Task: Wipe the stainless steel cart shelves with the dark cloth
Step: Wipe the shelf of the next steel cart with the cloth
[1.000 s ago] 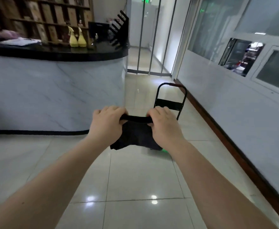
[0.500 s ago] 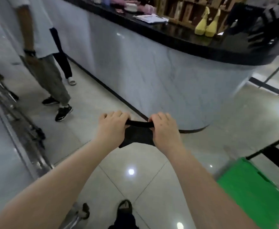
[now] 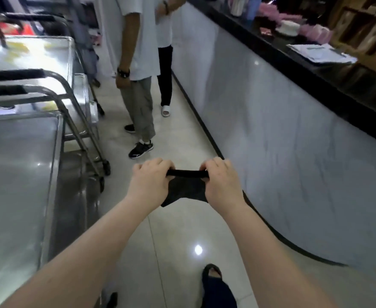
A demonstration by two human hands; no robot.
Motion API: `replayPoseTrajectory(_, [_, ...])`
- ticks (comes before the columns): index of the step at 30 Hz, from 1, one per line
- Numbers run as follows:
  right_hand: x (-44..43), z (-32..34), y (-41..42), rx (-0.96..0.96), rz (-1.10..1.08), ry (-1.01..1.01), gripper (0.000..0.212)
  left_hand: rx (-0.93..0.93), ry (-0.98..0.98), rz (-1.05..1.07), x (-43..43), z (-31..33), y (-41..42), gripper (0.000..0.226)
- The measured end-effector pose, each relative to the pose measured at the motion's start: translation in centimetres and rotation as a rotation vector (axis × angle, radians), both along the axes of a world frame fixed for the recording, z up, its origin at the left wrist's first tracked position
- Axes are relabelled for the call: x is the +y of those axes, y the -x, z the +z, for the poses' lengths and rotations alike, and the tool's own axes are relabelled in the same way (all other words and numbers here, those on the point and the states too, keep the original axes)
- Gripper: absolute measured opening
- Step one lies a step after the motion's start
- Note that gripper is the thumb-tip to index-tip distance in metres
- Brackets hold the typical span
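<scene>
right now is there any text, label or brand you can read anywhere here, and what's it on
No readable text anywhere.
Papers on the black counter: print too blurred to read.
Pink packages farther along the counter: any markings too blurred.
Dark cloth and steel cart: no lettering visible.

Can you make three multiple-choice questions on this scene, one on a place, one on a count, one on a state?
1. Where are the steel carts? A. To the holder's left B. To the right C. Behind the counter
2. How many hands hold the cloth? A. None B. One C. Two
3. How is the cloth? A. Flat on a shelf B. Stretched in the air C. On the floor

Answers: 1 A, they fill the view's left edge. 2 C, left hand and right hand each grip an end. 3 B, it hangs taut between the fists, above the floor.
</scene>
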State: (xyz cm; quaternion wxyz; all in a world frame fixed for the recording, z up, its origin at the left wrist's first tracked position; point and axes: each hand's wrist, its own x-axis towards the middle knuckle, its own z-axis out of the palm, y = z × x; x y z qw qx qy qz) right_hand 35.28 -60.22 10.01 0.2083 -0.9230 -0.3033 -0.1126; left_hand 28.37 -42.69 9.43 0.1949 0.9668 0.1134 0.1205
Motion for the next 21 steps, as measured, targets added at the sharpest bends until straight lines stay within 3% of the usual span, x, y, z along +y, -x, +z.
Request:
replayPoseTrajectory(6, [6.9, -1.9, -10.7, 0.059, 0.327, 0.031, 0.024, 0.042, -0.017, 0.35, 3.9, -1.4, -5.8, 0.017])
replayPoseTrajectory(10, [12.3, -2.0, -15.3, 0.04, 0.538, 0.076, 0.025, 0.03, 0.071, 0.629, 6.0, -1.6, -7.8, 0.019])
replayPoseTrajectory(21, [30.3, -5.6, -16.4, 0.122, 1.028, 0.197, 0.024, 0.086, 0.072, 1.155, 15.4, -5.1, -5.7, 0.023])
